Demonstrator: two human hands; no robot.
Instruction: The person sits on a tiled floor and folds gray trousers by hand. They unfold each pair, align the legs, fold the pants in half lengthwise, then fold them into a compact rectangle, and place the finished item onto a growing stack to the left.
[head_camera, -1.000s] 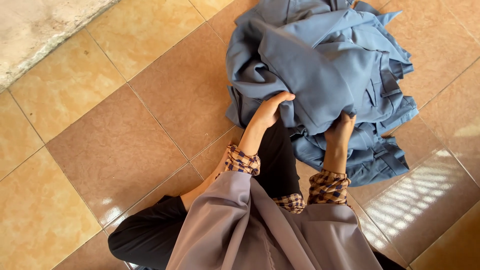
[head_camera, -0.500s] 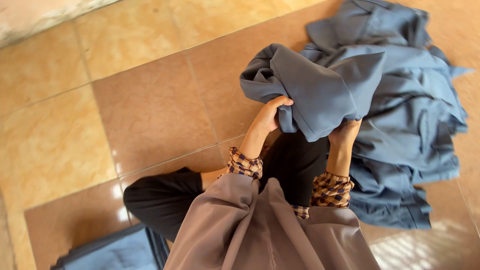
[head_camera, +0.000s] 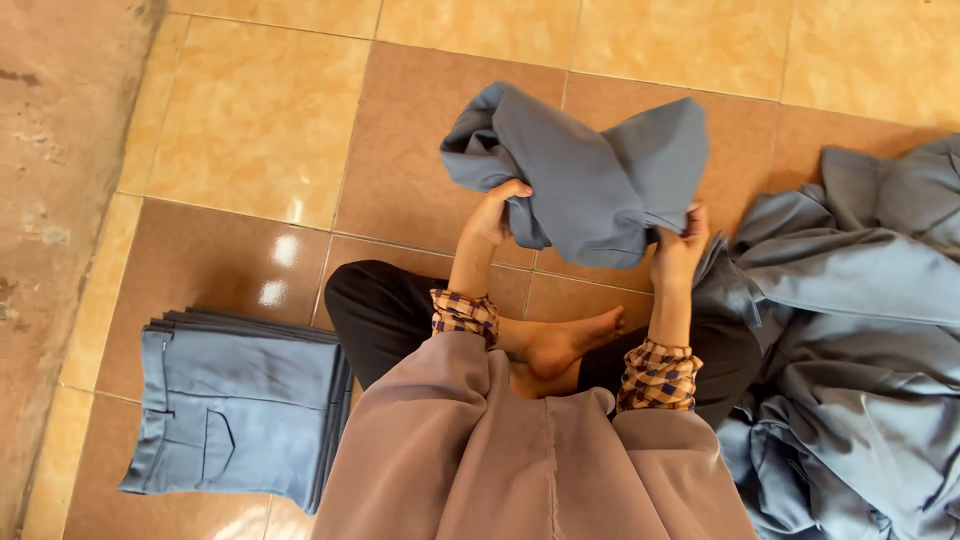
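A person sits cross-legged on the tiled floor (head_camera: 250, 130), one bare foot (head_camera: 565, 340) tucked up between the knees, and holds a blue-grey garment (head_camera: 590, 180) up in front of the body with both hands. The left hand (head_camera: 497, 213) grips the cloth at its lower left edge, fingers (head_camera: 515, 190) curled over the fabric and clenched on it; the right hand (head_camera: 680, 245) pinches the lower right corner, its fingers closed around a fold there. Held by two points well apart, the garment hangs clear of the floor and bunches in the middle, which lets its edges be found and drawn straight.

To the person's left, just beside the knee, lies a stack of folded garments (head_camera: 245, 405) of the same blue-grey cloth, squared up with the edges aligned and a pocket seam showing on top; it sits within easy reach of the left arm. On the right, a loose heap of unfolded garments (head_camera: 860, 340) spreads across the floor, touching the right leg, so a piece can be lifted from it without shifting position. The held garment is between these two, above the tiles ahead of the feet.

The sleeves end in checked cuffs (head_camera: 655, 372), and a mauve robe (head_camera: 530, 470) covers the lap. A rough concrete strip (head_camera: 50, 200) borders the tiles on the far left
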